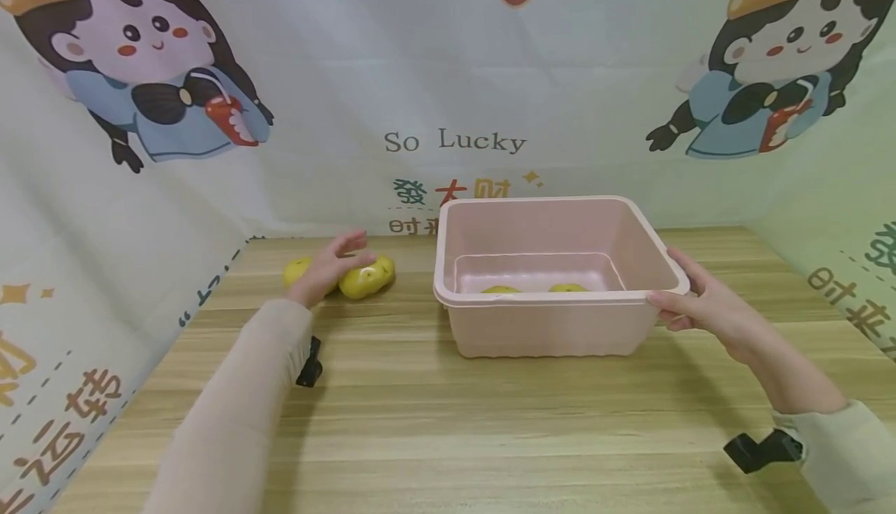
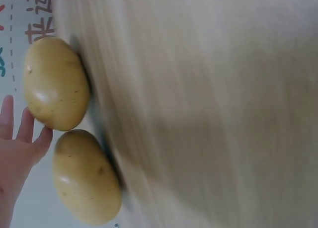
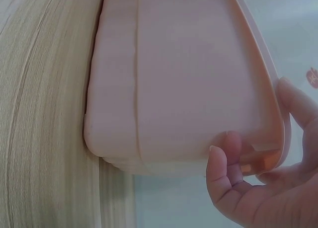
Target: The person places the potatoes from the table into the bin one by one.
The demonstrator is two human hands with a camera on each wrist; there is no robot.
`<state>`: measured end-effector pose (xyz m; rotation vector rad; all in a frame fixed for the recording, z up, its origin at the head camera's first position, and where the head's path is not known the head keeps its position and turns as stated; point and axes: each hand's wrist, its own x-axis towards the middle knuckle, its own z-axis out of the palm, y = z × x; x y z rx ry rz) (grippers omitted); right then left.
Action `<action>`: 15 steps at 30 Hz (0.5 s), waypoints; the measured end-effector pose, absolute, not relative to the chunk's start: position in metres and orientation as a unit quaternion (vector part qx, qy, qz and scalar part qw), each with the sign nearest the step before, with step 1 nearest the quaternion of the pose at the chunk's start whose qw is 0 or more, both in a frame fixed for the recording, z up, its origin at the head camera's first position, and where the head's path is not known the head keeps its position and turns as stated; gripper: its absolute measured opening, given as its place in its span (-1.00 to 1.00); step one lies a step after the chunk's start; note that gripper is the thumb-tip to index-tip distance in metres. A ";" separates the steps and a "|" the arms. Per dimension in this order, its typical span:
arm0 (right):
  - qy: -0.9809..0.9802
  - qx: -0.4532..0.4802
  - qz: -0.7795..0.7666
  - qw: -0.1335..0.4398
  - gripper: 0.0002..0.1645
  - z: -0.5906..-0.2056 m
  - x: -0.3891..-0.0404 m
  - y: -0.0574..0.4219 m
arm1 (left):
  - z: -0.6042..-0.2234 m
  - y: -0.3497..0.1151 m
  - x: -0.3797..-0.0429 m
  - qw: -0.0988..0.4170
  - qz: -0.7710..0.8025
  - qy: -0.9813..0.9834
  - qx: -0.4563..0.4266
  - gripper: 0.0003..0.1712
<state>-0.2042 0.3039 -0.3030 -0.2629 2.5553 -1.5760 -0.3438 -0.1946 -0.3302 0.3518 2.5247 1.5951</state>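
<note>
A pale pink plastic bin [image 1: 546,327] stands on the wooden table, right of centre, with the tops of two yellow potatoes [image 1: 568,288] visible inside. My right hand [image 1: 707,304] grips its right rim, thumb at the front corner and fingers along the side; the right wrist view shows curled fingers [image 3: 217,173] under the rim. To the left, two more potatoes lie side by side, one on the right [image 1: 367,279] and one on the left [image 1: 297,269], partly hidden. Over them hovers my left hand [image 1: 332,261], fingers extended; in the left wrist view a fingertip is by the upper potato [image 2: 57,84].
A printed cloth [image 1: 336,94] with cartoon figures hangs behind the table and down both sides. Wooden tabletop [image 1: 434,428] stretches in front of the bin and between it and the loose potatoes. Each wrist carries a small black device [image 1: 763,450].
</note>
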 end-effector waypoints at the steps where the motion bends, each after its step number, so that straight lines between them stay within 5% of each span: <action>1: 0.846 -0.087 -0.522 0.064 -0.01 -0.303 -0.204 0.304 | -0.335 -0.196 -0.347 0.066 0.527 0.839 0.118 -0.18; 15: 0.843 -0.083 -0.527 0.063 -0.01 -0.303 -0.205 0.305 | -0.360 -0.199 -0.353 0.053 0.520 0.846 0.110 -0.17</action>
